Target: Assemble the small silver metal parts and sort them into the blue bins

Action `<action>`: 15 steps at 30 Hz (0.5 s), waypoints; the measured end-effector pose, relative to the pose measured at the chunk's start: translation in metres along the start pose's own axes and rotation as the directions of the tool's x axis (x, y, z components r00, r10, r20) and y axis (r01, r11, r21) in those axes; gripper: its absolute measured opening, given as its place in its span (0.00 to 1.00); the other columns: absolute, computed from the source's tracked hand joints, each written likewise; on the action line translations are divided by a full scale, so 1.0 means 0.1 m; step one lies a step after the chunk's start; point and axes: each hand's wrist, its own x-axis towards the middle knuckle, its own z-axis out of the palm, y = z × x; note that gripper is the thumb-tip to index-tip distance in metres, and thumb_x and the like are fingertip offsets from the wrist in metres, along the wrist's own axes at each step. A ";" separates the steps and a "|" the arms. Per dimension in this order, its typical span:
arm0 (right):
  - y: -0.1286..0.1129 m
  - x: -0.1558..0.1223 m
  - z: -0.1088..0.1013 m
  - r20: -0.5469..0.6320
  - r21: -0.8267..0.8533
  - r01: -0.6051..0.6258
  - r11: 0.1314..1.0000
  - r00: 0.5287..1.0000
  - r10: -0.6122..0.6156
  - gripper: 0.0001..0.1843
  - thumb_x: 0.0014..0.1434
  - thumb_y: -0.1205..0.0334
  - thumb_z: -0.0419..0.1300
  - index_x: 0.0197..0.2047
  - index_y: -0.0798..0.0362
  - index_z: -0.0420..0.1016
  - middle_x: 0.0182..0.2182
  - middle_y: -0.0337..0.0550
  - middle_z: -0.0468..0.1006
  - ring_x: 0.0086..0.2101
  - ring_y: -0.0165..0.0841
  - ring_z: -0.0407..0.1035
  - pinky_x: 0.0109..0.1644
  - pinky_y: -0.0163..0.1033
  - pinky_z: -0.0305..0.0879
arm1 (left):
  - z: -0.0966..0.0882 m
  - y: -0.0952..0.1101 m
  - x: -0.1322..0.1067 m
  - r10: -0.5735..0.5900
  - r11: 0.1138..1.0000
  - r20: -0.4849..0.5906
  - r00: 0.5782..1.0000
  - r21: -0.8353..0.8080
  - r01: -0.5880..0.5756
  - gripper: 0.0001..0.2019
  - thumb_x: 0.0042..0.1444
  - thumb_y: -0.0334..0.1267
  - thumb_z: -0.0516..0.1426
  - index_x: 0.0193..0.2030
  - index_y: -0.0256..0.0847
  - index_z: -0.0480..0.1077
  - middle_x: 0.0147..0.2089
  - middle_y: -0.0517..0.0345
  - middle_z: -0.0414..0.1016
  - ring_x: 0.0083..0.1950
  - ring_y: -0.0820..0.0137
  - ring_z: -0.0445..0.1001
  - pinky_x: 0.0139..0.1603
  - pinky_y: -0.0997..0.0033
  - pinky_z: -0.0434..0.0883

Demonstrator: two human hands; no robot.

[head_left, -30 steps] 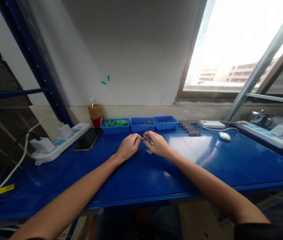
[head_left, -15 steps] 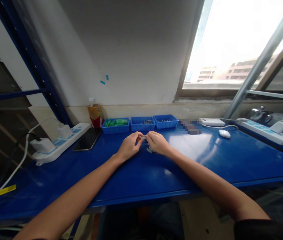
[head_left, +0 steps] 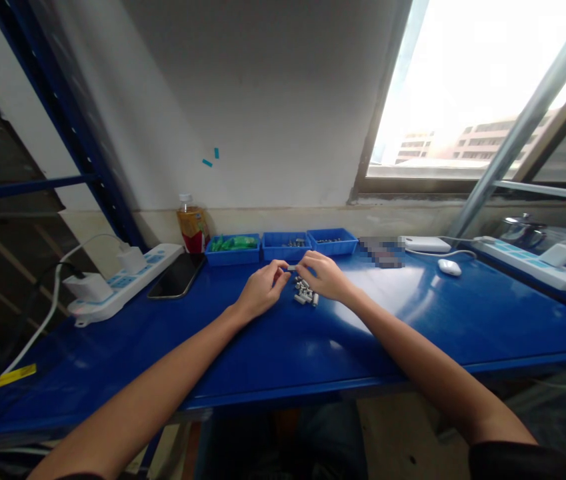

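Left hand and right hand, nearly closed, pinch one small grey cylinder, seemingly mid-work, while similar pieces, finished or not unclear, lie piled on the counter

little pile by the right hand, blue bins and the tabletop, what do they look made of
Little pile: probably metal, grey with pale highlights, though the pieces are too small to be sure. Blue bins: likely moulded plastic, evenly coloured, thin-walled. Tabletop: smooth, glossy blue, perhaps painted metal or laminate; it shows bright reflections.
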 end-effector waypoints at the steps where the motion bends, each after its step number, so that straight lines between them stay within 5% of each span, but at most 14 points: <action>1: 0.01 0.00 0.01 -0.003 0.003 -0.016 1.000 1.000 0.016 0.15 0.63 0.62 0.50 0.25 0.52 0.66 0.26 0.40 0.68 0.31 0.31 0.64 0.38 0.36 0.60 | 0.01 0.01 0.00 0.007 1.000 -0.019 1.000 -0.008 -0.007 0.14 0.62 0.45 0.50 0.50 0.40 0.63 0.36 0.57 0.73 0.36 0.70 0.72 0.39 0.71 0.67; 7: 0.00 -0.02 0.15 0.051 0.023 -0.041 0.999 0.998 0.040 0.18 0.64 0.62 0.49 0.23 0.52 0.64 0.24 0.39 0.67 0.29 0.30 0.64 0.36 0.35 0.59 | 0.01 0.01 -0.02 0.050 0.998 -0.012 0.999 0.035 -0.049 0.10 0.62 0.43 0.50 0.44 0.41 0.65 0.36 0.56 0.73 0.37 0.69 0.72 0.39 0.71 0.67; 11: -0.02 -0.05 0.17 0.003 0.083 -0.076 0.994 0.997 0.075 0.06 0.61 0.59 0.54 0.39 0.52 0.69 0.30 0.40 0.71 0.33 0.31 0.67 0.39 0.35 0.62 | -0.01 0.00 -0.01 0.030 0.995 -0.004 1.000 0.090 -0.030 0.12 0.65 0.41 0.45 0.40 0.41 0.67 0.37 0.54 0.74 0.39 0.67 0.72 0.42 0.69 0.66; 15: -0.05 -0.07 0.15 -0.009 0.091 -0.026 0.996 1.000 0.027 0.13 0.58 0.60 0.57 0.47 0.50 0.66 0.33 0.40 0.71 0.34 0.31 0.67 0.40 0.35 0.63 | -0.03 -0.01 0.01 0.033 0.994 0.038 0.999 0.106 -0.037 0.17 0.66 0.41 0.41 0.32 0.41 0.66 0.32 0.56 0.73 0.36 0.68 0.72 0.40 0.70 0.66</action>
